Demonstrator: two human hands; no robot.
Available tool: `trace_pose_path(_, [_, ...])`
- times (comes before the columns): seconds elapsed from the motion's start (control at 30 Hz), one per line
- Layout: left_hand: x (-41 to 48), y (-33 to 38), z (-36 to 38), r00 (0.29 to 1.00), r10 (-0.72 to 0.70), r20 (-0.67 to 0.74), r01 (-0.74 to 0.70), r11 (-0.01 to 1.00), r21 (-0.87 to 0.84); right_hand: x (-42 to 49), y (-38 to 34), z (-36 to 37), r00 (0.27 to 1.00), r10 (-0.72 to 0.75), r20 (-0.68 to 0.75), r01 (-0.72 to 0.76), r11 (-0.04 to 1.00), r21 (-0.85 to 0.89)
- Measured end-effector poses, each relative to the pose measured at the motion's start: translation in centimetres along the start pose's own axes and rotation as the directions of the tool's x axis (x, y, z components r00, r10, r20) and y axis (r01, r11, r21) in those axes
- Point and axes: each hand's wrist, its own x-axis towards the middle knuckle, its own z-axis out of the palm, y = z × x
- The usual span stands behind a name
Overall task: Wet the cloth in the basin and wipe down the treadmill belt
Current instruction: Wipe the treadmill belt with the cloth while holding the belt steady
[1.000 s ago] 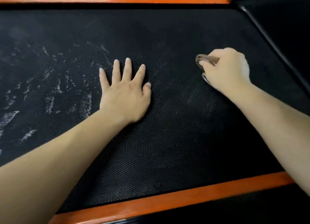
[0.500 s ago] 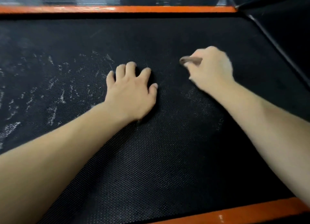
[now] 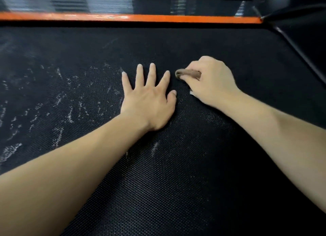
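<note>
Fingers of the left hand (image 3: pixel 150 101) lie spread flat on the belt (image 3: pixel 185 191), just beside the right hand (image 3: pixel 211 84), which grips a small bunched brown cloth (image 3: pixel 187 74) against the belt. Likely risk: so small a wad smears the white streaks (image 3: pixel 69 114) at left instead of lifting them, and the flat left palm blocks the stroke toward them. Beyond runs an orange rail (image 3: pixel 141 18); no basin shows.

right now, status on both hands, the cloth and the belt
Left hand flat on treadmill belt, fingers spread. Right hand grips bunched brown cloth at belt surface. White streaks left of left hand, which sits between cloth and them.
</note>
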Motion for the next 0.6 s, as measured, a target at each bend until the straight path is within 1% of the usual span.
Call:
trace_pose_path(0.03, [0.0,0.0,0.0,1.0,0.001,-0.004,-0.001,1.0,-0.002,0.2,0.2,-0.2,0.999,-0.035,0.024,0.035,0.999,-0.012])
trace_pose_path(0.07, [0.0,-0.1,0.0,1.0,0.001,-0.004,-0.001,1.0,-0.006,0.9,0.9,-0.5,0.999,-0.035,0.026,0.036,0.998,-0.049])
trace_pose_path(0.1, [0.0,-0.1,-0.1,1.0,0.002,-0.003,-0.002,1.0,-0.01,2.0,2.0,-0.8,1.0,-0.001,0.012,0.002,0.996,-0.092])
trace_pose_path(0.17, [-0.1,0.0,0.0,1.0,0.004,-0.002,-0.004,1.0,-0.016,4.4,4.5,-1.5,0.989,0.133,-0.065,-0.141,0.98,-0.137])
trace_pose_path(0.2, [0.0,0.0,0.0,1.0,0.004,-0.006,-0.004,1.0,-0.014,5.4,5.4,-1.7,0.974,0.195,-0.112,-0.209,0.969,-0.13])
trace_pose_path(0.23, [0.0,0.0,0.0,1.0,0.001,-0.009,-0.001,1.0,-0.011,6.2,5.8,-1.5,0.964,0.223,-0.145,-0.241,0.964,-0.116])
trace_pose_path(0.3, [0.0,0.0,0.1,1.0,0.002,-0.01,-0.002,1.0,-0.005,6.7,5.0,-0.8,0.969,0.201,-0.147,-0.215,0.972,-0.091])
trace_pose_path(0.33, [0.0,0.0,0.2,1.0,0.005,-0.012,-0.005,1.0,0.0,6.4,4.1,-0.4,0.98,0.161,-0.114,-0.169,0.983,-0.069])
trace_pose_path(0.4, [0.0,0.0,0.2,1.0,0.006,-0.022,-0.006,1.0,0.005,5.4,2.4,0.4,0.999,0.032,-0.029,-0.032,0.999,-0.022])
trace_pose_path(0.43, [0.0,0.0,0.2,1.0,0.006,-0.026,-0.006,1.0,0.003,4.9,2.0,0.5,1.0,-0.013,0.005,0.013,1.0,-0.002])
trace_pose_path(0.47, [0.0,-0.1,0.3,1.0,0.005,-0.027,-0.005,1.0,-0.001,5.0,1.9,0.5,1.0,-0.025,0.015,0.025,1.0,0.005])
trace_pose_path(0.53, [0.0,-0.1,0.2,1.0,0.007,-0.026,-0.007,1.0,-0.01,6.7,2.8,0.4,0.999,0.044,-0.024,-0.045,0.999,-0.031])
trace_pose_path(0.6, [-0.1,0.0,0.1,1.0,0.008,-0.024,-0.009,1.0,-0.019,9.5,3.9,0.3,0.983,0.165,-0.087,-0.172,0.982,-0.081])
